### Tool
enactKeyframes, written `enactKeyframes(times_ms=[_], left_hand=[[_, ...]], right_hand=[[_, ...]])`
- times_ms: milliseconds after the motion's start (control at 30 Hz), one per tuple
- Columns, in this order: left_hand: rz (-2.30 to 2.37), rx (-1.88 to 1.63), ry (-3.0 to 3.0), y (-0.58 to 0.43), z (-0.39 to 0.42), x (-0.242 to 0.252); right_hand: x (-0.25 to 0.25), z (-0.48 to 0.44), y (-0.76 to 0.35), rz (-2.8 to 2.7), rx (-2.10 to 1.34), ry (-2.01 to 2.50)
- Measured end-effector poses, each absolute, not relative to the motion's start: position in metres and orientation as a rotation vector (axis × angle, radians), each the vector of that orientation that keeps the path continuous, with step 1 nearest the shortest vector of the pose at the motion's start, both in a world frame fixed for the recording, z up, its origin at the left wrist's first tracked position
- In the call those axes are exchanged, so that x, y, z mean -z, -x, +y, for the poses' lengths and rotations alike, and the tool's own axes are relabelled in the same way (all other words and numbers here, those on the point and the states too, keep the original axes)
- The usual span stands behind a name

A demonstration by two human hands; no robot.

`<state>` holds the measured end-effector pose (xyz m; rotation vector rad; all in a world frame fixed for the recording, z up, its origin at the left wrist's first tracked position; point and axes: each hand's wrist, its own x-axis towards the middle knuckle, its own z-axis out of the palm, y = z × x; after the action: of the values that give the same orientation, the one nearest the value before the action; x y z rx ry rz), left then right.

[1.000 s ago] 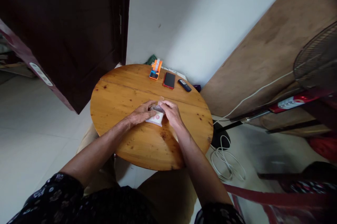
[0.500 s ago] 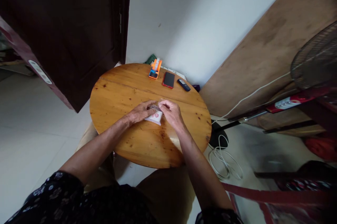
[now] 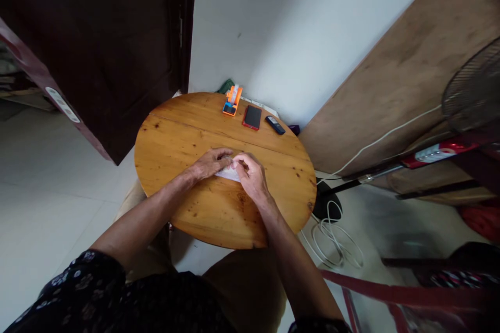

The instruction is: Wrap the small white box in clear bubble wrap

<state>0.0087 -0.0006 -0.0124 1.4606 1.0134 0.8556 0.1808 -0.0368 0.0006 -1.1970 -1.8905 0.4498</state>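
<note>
A small white packet lies on the round wooden table, mostly covered by my fingers. My left hand holds its left side, fingers curled over the top. At its upper right edge, my right hand has thumb and forefinger pinched together, close to the left fingertips. Whether thin clear film is in that pinch is too small to make out.
Toward the table's far edge are an orange tape dispenser, a red-edged smartphone and a black handset. A standing fan and a coiled white cable are at right. A dark door stands left.
My right hand has turned and come lower over the packet, hiding its red-marked face. My left hand stays on the packet. The whole view has shifted slightly.
</note>
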Motion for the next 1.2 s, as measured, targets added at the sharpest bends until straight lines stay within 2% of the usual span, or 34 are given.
enactKeyframes(times_ms=[367, 1200], left_hand=[[0.912, -0.862, -1.272, -0.002, -0.002, 0.005], [0.968, -0.876, -1.344, -0.005, -0.005, 0.001]], right_hand=[[0.002, -0.039, -0.185, -1.924, -0.371, 1.133], [-0.001, -0.044, -0.188, -2.037, -0.203, 1.190]])
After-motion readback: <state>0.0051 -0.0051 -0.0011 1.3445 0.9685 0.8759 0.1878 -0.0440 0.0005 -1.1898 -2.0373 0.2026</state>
